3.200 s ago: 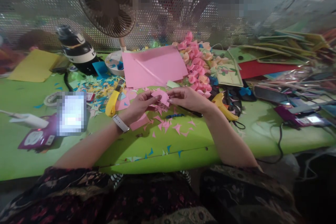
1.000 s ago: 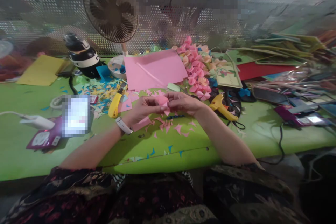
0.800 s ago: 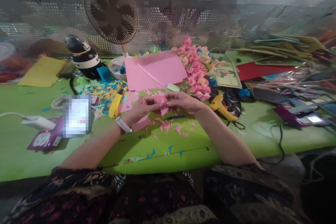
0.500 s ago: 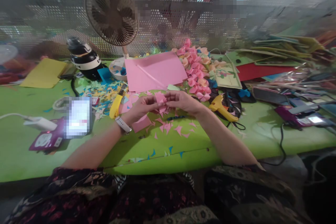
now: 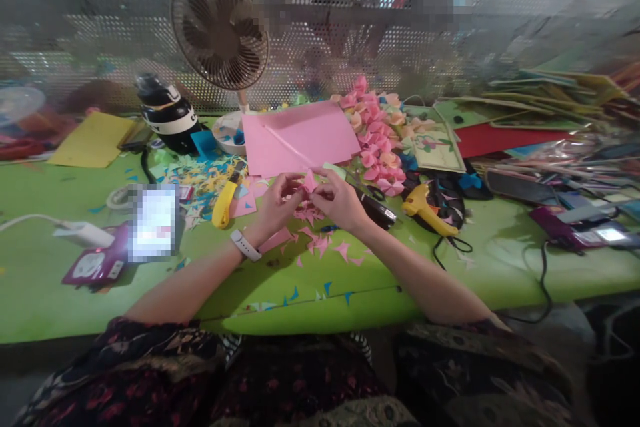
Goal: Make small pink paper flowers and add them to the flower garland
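Observation:
My left hand (image 5: 277, 205) and my right hand (image 5: 340, 201) meet over the green table (image 5: 60, 293), both pinching a small folded piece of pink paper (image 5: 309, 182) between their fingertips. A white band sits on my left wrist. Below the hands lie several pink paper offcuts (image 5: 320, 240). Behind them lies a large pink sheet (image 5: 300, 137), with a heap of pink and peach paper flowers (image 5: 377, 137) to its right.
A yellow utility knife (image 5: 223, 202) lies left of my hands, scissors (image 5: 377, 207) and a yellow glue gun (image 5: 427, 203) to the right. A phone (image 5: 153, 223), a fan (image 5: 220, 30), a dark bottle (image 5: 170, 117) and stacked coloured card (image 5: 540, 107) crowd the table.
The view has shifted slightly. My hands have kept working the pink paper, folding it smaller and lifting it a little; the scissors beside my right hand are now uncovered.

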The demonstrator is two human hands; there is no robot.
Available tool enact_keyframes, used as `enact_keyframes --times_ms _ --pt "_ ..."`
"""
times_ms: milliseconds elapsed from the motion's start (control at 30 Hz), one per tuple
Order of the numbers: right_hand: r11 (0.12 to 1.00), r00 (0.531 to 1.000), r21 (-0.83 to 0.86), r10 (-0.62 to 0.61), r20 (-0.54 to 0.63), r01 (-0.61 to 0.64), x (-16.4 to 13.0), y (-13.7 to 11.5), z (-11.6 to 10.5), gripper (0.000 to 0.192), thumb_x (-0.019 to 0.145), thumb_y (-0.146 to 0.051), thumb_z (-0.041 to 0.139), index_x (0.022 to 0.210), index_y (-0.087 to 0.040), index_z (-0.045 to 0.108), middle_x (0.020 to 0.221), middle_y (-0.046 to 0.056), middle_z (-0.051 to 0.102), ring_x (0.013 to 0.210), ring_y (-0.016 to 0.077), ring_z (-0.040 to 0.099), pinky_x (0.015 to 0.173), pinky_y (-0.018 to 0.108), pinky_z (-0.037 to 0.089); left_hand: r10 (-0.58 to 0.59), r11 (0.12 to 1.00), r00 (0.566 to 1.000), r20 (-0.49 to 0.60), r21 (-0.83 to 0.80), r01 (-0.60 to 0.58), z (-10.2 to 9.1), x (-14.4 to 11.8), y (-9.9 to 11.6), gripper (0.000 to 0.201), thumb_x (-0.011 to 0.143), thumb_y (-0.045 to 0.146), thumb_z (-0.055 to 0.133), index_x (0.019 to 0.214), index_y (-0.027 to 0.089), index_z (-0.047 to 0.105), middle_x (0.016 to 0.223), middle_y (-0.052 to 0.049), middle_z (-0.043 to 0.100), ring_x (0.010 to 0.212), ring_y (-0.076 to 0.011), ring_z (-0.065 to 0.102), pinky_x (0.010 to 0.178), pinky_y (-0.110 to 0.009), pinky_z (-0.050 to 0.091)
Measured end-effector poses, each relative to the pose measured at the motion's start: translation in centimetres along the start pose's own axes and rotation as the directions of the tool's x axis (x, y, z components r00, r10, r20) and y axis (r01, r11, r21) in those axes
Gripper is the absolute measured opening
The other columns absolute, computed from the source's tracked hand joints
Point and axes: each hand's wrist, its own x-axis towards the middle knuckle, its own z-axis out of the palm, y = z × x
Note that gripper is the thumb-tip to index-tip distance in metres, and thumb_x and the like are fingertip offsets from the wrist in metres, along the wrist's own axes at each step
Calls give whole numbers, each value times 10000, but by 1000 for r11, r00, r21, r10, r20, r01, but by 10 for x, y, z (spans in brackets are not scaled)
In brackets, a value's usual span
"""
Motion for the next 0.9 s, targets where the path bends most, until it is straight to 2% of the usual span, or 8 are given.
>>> enact_keyframes --times_ms 133,267,367,467,633,900 --pt "999 999 -43 -33 -7 32 -4 -3 4 664 817 -174 577 1458 -137 406 655 -38 641 575 127 572 615 276 496 81 993 996 -28 91 -78 0 0 -5 214 892 305 620 1061 174 628 992 -75 672 862 -161 665 678 -263 588" --pt "1000 999 15 16 36 -16 -4 -7 0 692 831 -249 598 1481 -163 379 756 9 666 634 155 613 619 303 525 126 985 992 -15 123 -123 -2 0 -7 207 906 313 606 1053 173 645 998 -76 685 845 -155 674 680 -263 603" --pt "994 999 98 46 -12 -45 -1 -7 -7 658 832 -297 605 1448 -171 412 848 37 670 637 147 600 568 286 499 130 986 991 20 103 -132 -3 1 -7 216 903 324 611 1053 174 650 975 -67 687 816 -147 678 672 -263 611" --pt "988 995 143 65 -69 -55 3 -4 -13 623 810 -304 624 1389 -147 455 845 28 659 636 132 577 550 261 471 143 984 989 37 98 -146 -3 1 -7 209 898 310 617 1048 169 661 942 -62 690 816 -149 679 690 -271 614" --pt "987 996 150 70 -60 -61 9 1 -16 554 810 -298 621 1323 -136 488 805 18 664 645 129 576 590 261 492 146 984 988 51 98 -151 -3 1 -7 202 914 292 593 1058 168 662 964 -66 685 839 -148 673 717 -283 616" --pt "978 996 193 82 -29 -74 9 4 -14 560 775 -277 648 1295 -138 496 795 2 642 640 127 574 585 263 494 171 973 984 52 147 -177 -5 1 -9 179 922 275 577 1038 170 664 961 -69 683 829 -148 666 740 -288 600"
